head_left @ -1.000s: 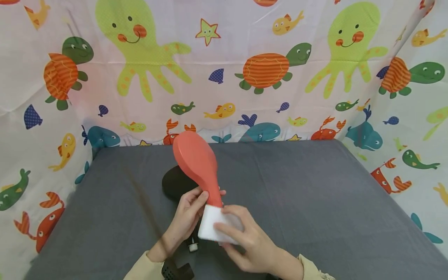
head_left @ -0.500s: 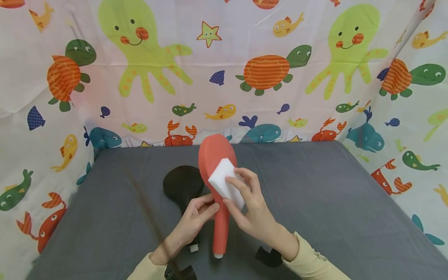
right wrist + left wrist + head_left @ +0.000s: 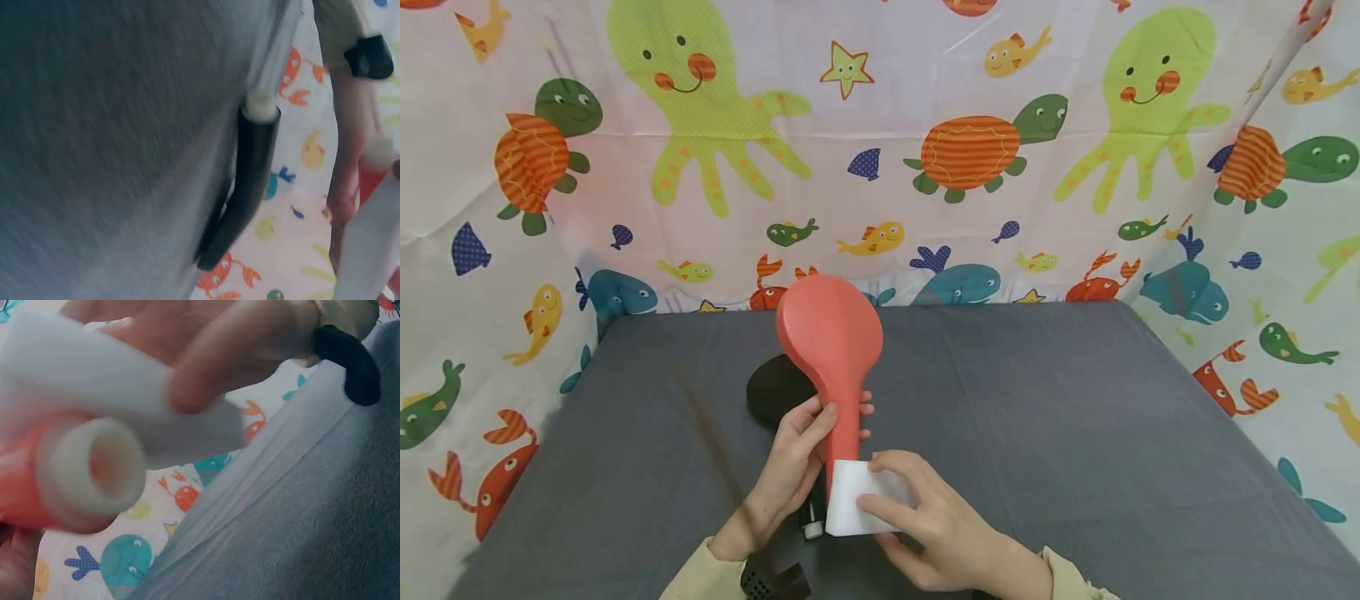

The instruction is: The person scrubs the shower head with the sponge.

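The left hand (image 3: 793, 450) grips a red shower head (image 3: 831, 329) by its handle, holding it above the tabletop (image 3: 1075, 417), round end up. The right hand (image 3: 943, 521) pinches a white sponge (image 3: 856, 504) at the handle's lower end; the left wrist view is blurred, so their contact is hard to judge. A black shower head (image 3: 775, 392) lies partly hidden behind.

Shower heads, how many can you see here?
2: the red shower head held up in front, and the black shower head behind it on the gray cloth, partly hidden.
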`<state>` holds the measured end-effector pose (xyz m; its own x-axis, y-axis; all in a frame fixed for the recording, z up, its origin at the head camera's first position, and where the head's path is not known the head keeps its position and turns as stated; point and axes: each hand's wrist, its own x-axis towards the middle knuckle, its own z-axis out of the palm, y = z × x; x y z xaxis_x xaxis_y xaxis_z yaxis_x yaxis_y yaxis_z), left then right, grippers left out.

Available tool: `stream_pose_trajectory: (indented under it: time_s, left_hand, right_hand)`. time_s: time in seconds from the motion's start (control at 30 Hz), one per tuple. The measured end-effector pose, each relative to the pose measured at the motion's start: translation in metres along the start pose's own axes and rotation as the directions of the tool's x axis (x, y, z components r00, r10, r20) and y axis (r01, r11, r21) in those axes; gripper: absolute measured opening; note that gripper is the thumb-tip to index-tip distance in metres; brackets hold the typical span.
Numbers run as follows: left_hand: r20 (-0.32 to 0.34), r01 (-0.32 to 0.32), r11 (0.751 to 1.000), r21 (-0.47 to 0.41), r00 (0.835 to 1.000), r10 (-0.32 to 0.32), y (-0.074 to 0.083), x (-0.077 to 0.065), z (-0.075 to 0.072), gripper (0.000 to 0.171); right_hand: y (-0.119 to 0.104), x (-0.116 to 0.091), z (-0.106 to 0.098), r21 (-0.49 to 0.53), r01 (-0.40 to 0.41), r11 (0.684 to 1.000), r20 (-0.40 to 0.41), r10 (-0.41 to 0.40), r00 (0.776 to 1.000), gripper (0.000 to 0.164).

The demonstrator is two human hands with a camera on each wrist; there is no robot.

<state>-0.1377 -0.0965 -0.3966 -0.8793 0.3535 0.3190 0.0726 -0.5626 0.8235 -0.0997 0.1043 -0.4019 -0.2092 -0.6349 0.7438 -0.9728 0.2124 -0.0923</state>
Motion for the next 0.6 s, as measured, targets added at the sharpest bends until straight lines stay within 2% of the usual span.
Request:
stream_pose_trajectory:
  time_s: [0.03, 0.13, 0.23, 0.3, 0.4, 0.5, 0.6]
  left_hand:
    - [0.010, 0.006, 1.000, 0.007, 1.000, -0.006, -0.001, 0.000, 0.001, 0.033]
    - [0.041, 0.009, 1.000, 0.025, 0.999, -0.010, -0.002, -0.001, 0.003, 0.030]
    - [0.069, 0.003, 0.999, 0.054, 0.998, -0.007, -0.004, -0.003, 0.004, 0.027]
    - [0.082, -0.009, 0.998, 0.069, 0.997, 0.003, -0.005, -0.003, 0.005, 0.028]
    - [0.073, -0.038, 0.996, 0.080, 0.997, 0.033, -0.006, -0.003, 0.005, 0.029]
    - [0.039, -0.081, 0.993, 0.081, 0.996, 0.078, -0.003, -0.002, 0.003, 0.029]
    - [-0.006, -0.088, 0.993, 0.082, 0.996, 0.089, 0.000, -0.001, -0.001, 0.030]
  right_hand:
    - [0.002, 0.002, -0.001, -0.002, -0.020, 1.000, -0.013, 0.020, 1.000, 0.030]
    - [0.010, 0.011, -0.005, 0.014, -0.150, 0.989, -0.061, 0.151, 0.987, 0.035]
    - [0.021, 0.023, -0.007, 0.035, -0.289, 0.957, -0.110, 0.291, 0.950, 0.040]
    - [0.026, 0.029, -0.008, 0.062, -0.347, 0.936, -0.135, 0.353, 0.926, 0.042]
    - [0.027, 0.032, -0.005, 0.087, -0.376, 0.923, -0.154, 0.385, 0.910, 0.043]
    - [0.018, 0.027, -0.001, 0.109, -0.362, 0.926, -0.126, 0.374, 0.919, 0.043]
    - [0.006, 0.015, 0.002, 0.156, -0.356, 0.921, -0.054, 0.368, 0.928, 0.042]
